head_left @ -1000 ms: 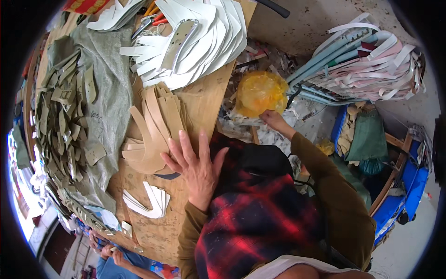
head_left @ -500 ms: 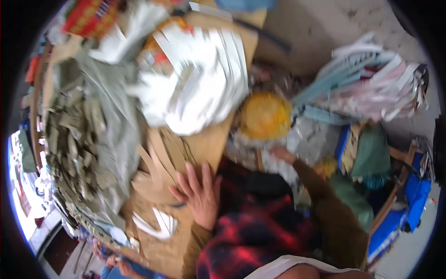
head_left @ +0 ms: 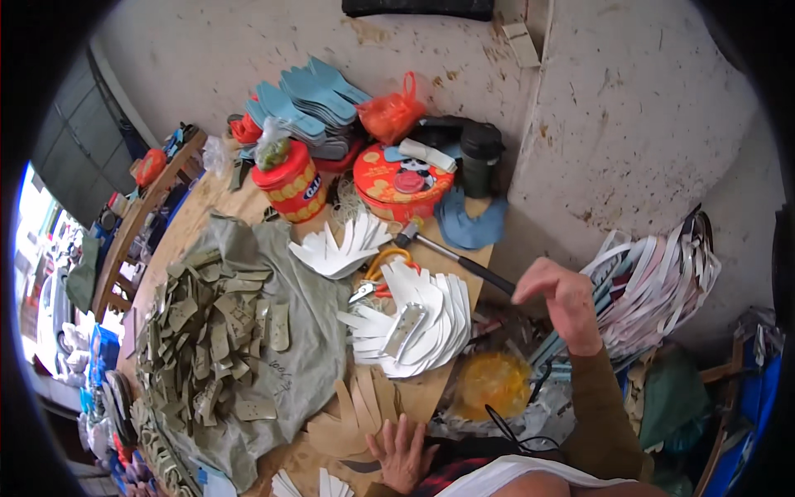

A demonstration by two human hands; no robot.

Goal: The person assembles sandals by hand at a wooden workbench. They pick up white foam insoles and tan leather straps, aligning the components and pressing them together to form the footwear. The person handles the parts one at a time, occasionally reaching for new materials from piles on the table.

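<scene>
My left hand lies on the table's near edge with its fingers spread, touching the border of a stack of tan cut pieces. My right hand is raised off the table's right side. Its fingers are loosely bent, with nothing visible in them, close to the end of the hammer's black handle. The hammer lies across the far right of the table. Nearer is a stack of white cut-outs with an oblong metal-rimmed piece on it. Orange-handled scissors lie partly beneath the white cut-outs.
A heap of olive pieces covers a grey-green cloth on the left. At the back stand a red tub, a round red tin, blue cut-outs and a dark flask. White strips hang at the right wall.
The view has swung up toward the wall, bringing the back of the table into sight. My right hand has risen from beside the yellow container toward the hammer handle. My left hand stays by the tan pieces.
</scene>
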